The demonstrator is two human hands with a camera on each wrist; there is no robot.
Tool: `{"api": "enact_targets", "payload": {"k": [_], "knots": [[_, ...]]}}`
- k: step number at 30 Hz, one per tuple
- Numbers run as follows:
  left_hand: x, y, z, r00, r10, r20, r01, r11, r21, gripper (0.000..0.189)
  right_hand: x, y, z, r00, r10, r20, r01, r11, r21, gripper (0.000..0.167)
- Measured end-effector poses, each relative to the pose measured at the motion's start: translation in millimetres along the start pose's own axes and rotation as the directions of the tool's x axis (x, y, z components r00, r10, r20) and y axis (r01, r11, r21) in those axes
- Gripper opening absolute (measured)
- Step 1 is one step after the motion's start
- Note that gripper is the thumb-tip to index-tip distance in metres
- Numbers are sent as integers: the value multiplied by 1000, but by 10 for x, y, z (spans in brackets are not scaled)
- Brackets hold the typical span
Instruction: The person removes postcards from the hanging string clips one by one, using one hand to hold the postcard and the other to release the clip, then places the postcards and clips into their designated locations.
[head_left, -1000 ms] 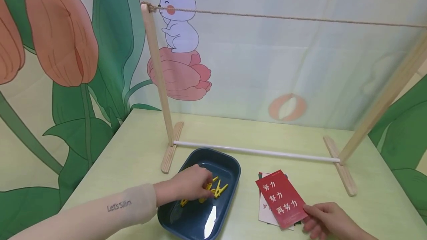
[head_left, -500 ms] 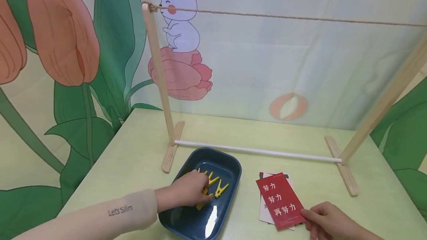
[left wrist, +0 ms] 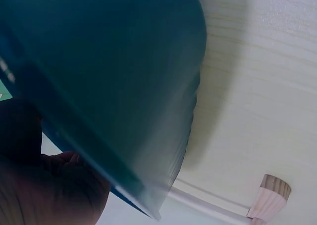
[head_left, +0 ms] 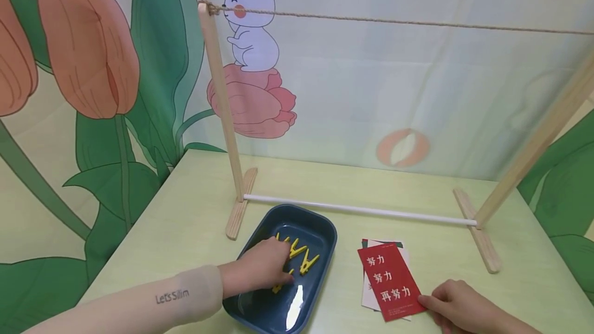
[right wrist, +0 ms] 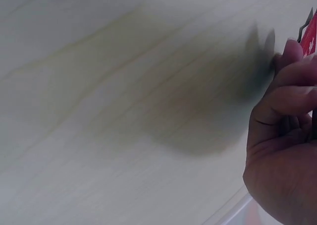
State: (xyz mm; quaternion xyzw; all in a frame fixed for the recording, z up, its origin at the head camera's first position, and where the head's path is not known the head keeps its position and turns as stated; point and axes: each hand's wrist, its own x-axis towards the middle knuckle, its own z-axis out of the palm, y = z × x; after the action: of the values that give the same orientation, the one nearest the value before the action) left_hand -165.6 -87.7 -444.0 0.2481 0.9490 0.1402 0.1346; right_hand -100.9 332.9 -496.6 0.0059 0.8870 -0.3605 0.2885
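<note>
My left hand reaches down into a dark blue tray holding several yellow clothespins. Its fingertips are hidden among them; whether they pinch one does not show. In the left wrist view the tray's outer wall covers most of that hand. At the right, my right hand pinches the lower right corner of a red card with white characters, between thumb and fingers. The card lies over a white card and others mostly hidden. Only a sliver of red card shows in the right wrist view.
Behind the tray and cards stands a wooden frame, its left post and right post joined low down by a white rod. A twine line runs across the top. A printed cloth backdrop hangs behind the table.
The left hand has shifted slightly left and down in the tray, uncovering more clothespins. The right hand has drawn the red card slightly down while keeping its corner pinched.
</note>
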Motion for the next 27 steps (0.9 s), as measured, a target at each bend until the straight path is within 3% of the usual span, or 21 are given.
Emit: {"api": "enact_targets", "payload": {"k": [10,15,18,22,27], "knots": [[3,44,51,998,50,-28,-45,987,156,50,5,-62,4,999,17,-42,-20,997,-69,31],[-2,30,60,994,88,-60,-75,977,200,46,-21,-106,-44,998,-52,-46,48,996,-78,37],[0,8,29,995,88,-55,-77,982,175,45,-36,-148,-109,992,-117,-44,114,992,-57,40],[-44,5,-110,997,60,-38,-59,997,48,39,-44,-202,-185,985,-163,-63,162,987,-21,39],[-148,-19,-341,991,49,-128,-59,995,-77,34,-56,-230,-240,978,-184,-94,187,982,19,35]]}}
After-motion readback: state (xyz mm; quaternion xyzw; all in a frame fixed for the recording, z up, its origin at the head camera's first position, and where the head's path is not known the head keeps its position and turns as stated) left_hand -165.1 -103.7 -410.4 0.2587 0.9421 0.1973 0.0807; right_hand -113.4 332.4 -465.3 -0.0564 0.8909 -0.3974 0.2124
